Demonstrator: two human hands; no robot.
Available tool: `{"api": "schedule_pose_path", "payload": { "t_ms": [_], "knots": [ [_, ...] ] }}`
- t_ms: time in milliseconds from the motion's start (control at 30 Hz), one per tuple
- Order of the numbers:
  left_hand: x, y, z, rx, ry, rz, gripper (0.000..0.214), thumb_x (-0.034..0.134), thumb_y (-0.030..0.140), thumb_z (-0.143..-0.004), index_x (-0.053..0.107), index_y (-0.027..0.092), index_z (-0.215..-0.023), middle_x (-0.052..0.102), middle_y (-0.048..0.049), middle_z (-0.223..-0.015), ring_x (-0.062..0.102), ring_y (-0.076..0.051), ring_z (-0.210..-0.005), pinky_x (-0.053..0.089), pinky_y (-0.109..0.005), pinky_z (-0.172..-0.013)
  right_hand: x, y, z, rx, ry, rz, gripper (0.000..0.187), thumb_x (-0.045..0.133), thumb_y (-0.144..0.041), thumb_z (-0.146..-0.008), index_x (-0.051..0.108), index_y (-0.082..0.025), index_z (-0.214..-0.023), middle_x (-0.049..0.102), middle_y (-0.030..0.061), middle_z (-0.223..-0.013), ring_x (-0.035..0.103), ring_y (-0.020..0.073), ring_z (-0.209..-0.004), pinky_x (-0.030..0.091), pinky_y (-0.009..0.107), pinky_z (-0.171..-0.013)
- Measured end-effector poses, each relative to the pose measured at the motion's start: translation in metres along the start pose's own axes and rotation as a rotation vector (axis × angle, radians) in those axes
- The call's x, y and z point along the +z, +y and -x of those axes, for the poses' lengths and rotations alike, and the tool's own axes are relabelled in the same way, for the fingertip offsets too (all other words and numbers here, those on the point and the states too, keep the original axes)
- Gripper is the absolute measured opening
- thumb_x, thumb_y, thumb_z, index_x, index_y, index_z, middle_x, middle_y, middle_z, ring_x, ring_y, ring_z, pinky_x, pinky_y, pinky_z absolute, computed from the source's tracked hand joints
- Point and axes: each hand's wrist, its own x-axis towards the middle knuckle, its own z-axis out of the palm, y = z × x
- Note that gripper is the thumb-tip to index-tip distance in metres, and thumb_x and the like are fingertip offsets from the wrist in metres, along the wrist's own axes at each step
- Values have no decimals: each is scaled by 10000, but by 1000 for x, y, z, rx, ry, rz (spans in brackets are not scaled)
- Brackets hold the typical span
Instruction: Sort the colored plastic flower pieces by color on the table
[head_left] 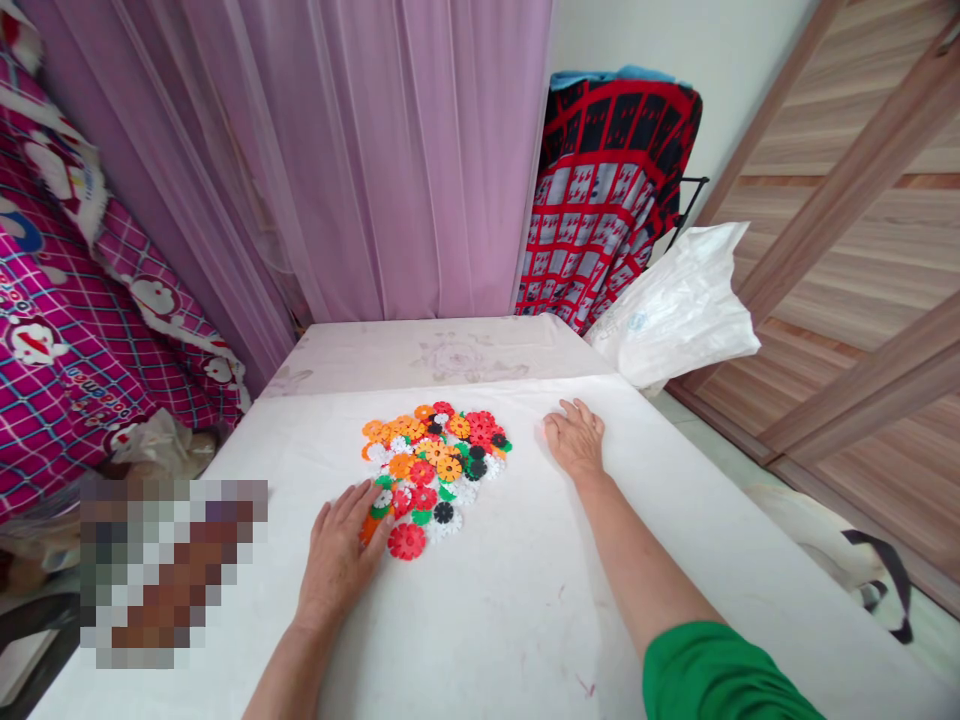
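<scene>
A loose pile of plastic snowflake discs (435, 455) in orange, red, white, green and black lies on the white-covered table (487, 640). My left hand (341, 550) rests at the pile's near left edge. Its fingers are stretched out, touching or partly covering an orange disc (370, 527). Close to that thumb lies a red disc (406, 541). To the right of the pile, apart from it, my right hand (576, 440) lies palm down on the cloth with its fingers apart. Whatever might be under its palm is hidden.
A white plastic bag (675, 305) stands at the table's far right corner. Purple curtains (420, 150) hang behind the table. Pink patterned fabric (97, 290) is on the left, and a wooden wardrobe (847, 290) is on the right. A blurred-out patch covers the table's left edge.
</scene>
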Motion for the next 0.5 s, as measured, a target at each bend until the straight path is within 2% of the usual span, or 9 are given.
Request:
{"api": "schedule_pose_path", "payload": {
  "t_ms": [333, 500],
  "knots": [
    [-2, 2, 0, -10, -18, 7, 467, 419, 471, -897, 560, 256, -1287, 549, -67, -1390, 455, -269, -1322, 301, -528, -1108, -1, -1, -1, 44, -14, -51, 330, 408, -265, -896, 735, -225, -916, 620, 82, -1260, 421, 278, -1258, 271, 461, -1001],
    [-2, 3, -1, -17, -17, 10, 464, 419, 468, -895, 566, 254, -1279, 550, -65, -1389, 460, -266, -1318, 303, -523, -1106, 0, 11, 3, 201, 102, -177, 359, 357, -249, -879, 698, -217, -985, 639, 75, -1202, 456, 253, -1197, 305, 426, -972]
  ]
}}
